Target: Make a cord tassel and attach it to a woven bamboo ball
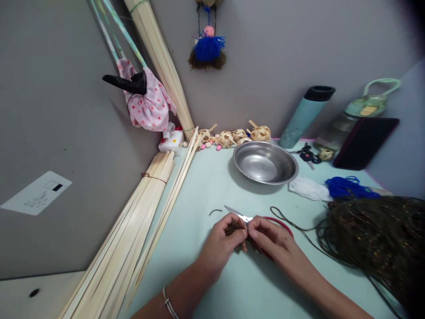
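Note:
My left hand (219,243) is closed around a small bunch of dark brown yarn (237,246), whose ends stick out below the fingers. Against it, my right hand (272,237) pinches at the same bunch with thumb and forefinger; the exact spot is partly hidden by the fingertips. Scissors (236,213) with red handles lie on the table just behind both hands, blades pointing left. A short snipped strand (215,211) rests left of the blade tip. From the right, a loop of dark cord (280,213) runs out of a big brown yarn heap (378,239).
A steel bowl (265,165) stands behind the hands. Bundled flat strips (133,226) lie at left. Woven balls (227,139) line the wall. A blue tumbler (305,117), a phone (365,144), white yarn (308,188) and blue yarn (348,188) are at right.

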The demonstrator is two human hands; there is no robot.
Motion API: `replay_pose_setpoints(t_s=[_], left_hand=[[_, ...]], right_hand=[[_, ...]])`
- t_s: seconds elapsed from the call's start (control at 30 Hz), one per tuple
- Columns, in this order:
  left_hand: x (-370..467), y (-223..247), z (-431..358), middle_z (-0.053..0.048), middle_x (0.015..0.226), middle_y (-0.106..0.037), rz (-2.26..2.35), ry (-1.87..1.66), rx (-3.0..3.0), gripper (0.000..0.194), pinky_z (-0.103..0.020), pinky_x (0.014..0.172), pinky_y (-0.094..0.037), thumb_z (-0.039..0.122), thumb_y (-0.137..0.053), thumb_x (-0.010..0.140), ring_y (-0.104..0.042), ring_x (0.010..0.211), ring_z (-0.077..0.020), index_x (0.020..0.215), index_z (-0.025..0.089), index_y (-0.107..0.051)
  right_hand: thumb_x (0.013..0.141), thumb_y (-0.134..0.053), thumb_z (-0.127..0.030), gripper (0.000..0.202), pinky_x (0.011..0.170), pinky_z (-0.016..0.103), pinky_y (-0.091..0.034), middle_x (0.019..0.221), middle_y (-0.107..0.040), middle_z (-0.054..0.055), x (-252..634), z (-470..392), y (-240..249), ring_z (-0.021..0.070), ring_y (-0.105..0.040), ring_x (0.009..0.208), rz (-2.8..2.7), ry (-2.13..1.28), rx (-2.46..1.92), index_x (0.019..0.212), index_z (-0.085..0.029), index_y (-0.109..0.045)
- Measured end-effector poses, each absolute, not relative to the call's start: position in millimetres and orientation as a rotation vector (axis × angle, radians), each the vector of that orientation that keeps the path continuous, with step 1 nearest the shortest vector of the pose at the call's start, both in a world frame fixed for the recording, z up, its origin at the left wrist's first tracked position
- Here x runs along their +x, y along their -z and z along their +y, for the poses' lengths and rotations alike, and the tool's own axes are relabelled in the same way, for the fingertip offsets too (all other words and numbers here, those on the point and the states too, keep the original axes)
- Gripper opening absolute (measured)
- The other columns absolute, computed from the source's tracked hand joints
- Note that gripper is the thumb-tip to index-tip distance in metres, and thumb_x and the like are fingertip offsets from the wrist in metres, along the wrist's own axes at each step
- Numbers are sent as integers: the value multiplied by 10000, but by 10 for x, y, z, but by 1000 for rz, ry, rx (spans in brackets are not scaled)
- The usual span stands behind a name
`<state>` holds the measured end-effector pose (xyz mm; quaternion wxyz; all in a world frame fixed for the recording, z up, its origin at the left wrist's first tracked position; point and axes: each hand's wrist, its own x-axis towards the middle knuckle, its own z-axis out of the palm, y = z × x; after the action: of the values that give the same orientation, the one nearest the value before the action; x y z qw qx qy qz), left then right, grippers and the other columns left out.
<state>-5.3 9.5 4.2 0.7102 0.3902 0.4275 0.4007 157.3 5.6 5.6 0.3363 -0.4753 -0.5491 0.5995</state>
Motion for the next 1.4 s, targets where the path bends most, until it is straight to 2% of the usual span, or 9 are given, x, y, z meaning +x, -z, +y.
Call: replay_pose_setpoints(t_s=[0.1,0.27,0.43,0.73,1.07,1.17,1.3,1.4], left_hand=[[-53,-49,92,45,665,-524,944,-884,866,142,-251,630,-378,265,-651,778,-521,583,-93,785,178,-539],[-50,-14,90,40,732,-528,932,-903,842,156,-251,626,-387,288,-640,798,-525,572,-80,796,176,-531],[-52,17,90,37,728,-529,936,-893,882,150,-259,621,-394,291,-627,805,-529,567,-86,807,174,-533],[-58,-5,95,46,651,-516,951,-868,885,131,-248,599,-364,264,-632,748,-517,553,-89,782,176,-541],[-52,-31,104,17,741,-582,811,-941,738,133,-254,612,-418,254,-657,763,-525,556,-81,780,162,-563],[-59,-50,98,-3,806,-620,766,-976,741,124,-252,624,-436,248,-655,790,-537,584,-82,804,165,-564],[-68,-48,83,-49,1003,-661,763,-1003,777,113,-258,665,-457,237,-638,814,-553,643,-82,816,167,-549],[-68,-16,75,-20,930,-634,856,-995,844,104,-254,671,-446,239,-629,828,-549,630,-75,836,168,-554]], right_hand=[[957,-533,-518,382,585,292,-327,694,-596,13,1582,61,-78,147,-465,630,-1484,-1532,-1253,763,-192,-574],[944,-564,-512,348,628,305,-375,713,-609,20,1594,64,-55,174,-537,686,-1428,-1543,-1220,808,-193,-580],[908,-634,-487,306,578,275,-338,664,-587,-7,1591,71,-6,134,-476,604,-1356,-1562,-1228,831,-192,-603],[878,-660,-470,291,543,263,-322,663,-572,-14,1583,57,38,123,-447,579,-1347,-1548,-1237,823,-190,-598],[910,-654,-412,249,638,286,-385,708,-670,14,1548,52,1,156,-567,678,-1273,-1677,-1092,824,-197,-561],[920,-642,-421,260,626,278,-369,711,-660,12,1544,49,-24,146,-541,669,-1291,-1681,-1098,820,-192,-568],[922,-628,-440,284,614,276,-355,711,-612,6,1567,44,10,140,-476,660,-1342,-1622,-1131,801,-189,-571],[900,-646,-463,292,574,265,-321,669,-564,-12,1592,47,37,127,-429,611,-1331,-1572,-1192,814,-192,-580]])
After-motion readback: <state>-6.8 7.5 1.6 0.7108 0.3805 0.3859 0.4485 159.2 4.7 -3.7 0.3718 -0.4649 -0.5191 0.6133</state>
